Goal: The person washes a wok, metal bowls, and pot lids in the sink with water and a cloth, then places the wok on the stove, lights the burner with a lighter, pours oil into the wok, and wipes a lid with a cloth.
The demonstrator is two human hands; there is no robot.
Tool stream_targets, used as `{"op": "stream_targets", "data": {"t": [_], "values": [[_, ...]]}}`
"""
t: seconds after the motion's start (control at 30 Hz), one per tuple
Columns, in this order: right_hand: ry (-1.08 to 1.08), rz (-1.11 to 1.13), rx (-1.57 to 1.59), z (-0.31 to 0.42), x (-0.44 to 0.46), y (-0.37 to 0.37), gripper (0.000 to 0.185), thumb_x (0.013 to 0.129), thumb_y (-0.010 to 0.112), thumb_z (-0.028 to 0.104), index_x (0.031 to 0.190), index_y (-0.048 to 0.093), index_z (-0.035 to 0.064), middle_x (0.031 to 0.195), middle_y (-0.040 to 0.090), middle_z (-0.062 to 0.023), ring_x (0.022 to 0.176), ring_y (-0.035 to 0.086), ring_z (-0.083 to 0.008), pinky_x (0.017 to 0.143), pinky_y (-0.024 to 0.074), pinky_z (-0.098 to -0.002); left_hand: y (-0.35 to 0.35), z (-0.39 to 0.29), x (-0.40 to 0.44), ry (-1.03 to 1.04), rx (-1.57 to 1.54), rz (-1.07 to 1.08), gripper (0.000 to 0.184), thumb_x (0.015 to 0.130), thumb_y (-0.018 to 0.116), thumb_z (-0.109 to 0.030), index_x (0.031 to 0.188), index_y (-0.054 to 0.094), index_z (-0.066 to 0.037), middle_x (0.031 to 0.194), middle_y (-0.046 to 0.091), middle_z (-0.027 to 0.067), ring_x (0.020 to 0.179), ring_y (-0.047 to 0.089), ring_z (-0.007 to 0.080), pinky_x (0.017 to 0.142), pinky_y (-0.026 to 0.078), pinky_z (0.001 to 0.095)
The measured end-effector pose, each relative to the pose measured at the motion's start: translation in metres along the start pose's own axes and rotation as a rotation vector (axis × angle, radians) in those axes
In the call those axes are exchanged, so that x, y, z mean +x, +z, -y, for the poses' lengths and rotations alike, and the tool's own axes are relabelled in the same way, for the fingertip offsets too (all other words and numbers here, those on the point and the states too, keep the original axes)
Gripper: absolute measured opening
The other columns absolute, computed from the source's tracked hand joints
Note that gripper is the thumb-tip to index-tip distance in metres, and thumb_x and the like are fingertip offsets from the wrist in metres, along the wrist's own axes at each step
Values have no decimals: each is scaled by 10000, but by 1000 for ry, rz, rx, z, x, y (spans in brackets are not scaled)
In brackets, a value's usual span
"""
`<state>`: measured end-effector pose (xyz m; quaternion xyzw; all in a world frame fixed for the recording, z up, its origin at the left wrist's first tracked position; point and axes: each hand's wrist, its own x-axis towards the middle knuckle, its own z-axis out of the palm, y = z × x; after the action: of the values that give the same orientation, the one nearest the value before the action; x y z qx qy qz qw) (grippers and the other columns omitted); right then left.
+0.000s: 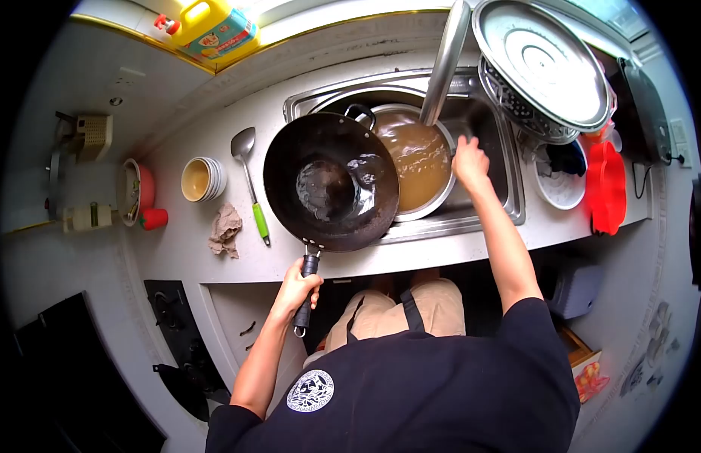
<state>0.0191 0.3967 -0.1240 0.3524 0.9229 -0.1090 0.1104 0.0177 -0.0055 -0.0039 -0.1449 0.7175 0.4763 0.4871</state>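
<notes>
My left hand is wrapped round the black handle of a dark wok. A little water glistens in the wok, which rests over the left part of the steel sink and the counter. Under the wok's right side is a metal basin of brownish water. My right hand is at the basin's right rim with its fingers curled; whatever they hold is hidden. Just above the basin, a steel faucet spout points down at the water.
Left of the wok lie a spatula with a green handle, stacked bowls and a crumpled brown cloth. On the right stand a steamer pot with lid, a white colander and a red basin. A yellow jug sits on the ledge.
</notes>
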Motion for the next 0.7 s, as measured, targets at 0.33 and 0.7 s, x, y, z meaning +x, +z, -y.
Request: {"op": "stream_targets", "data": {"t": [0.33,0.7], "values": [[-445,-436,188,2,62,-24,312,759,550,129,1017,497,-39,1019,515,-199,897,527,-352,784,457,-413,40,-21,-33,-161,-299,206,210,751,529,-27,929,418,-22,568,435,23,377,406,89,320,351,227],[-542,-248,356,11,-5,31,436,752,570,149,1139,459,-20,1183,450,-224,1104,428,-359,938,368,-405,64,-60,-55,-185,-221,223,236,754,537,-66,940,411,8,599,455,10,392,435,73,329,378,203]]}}
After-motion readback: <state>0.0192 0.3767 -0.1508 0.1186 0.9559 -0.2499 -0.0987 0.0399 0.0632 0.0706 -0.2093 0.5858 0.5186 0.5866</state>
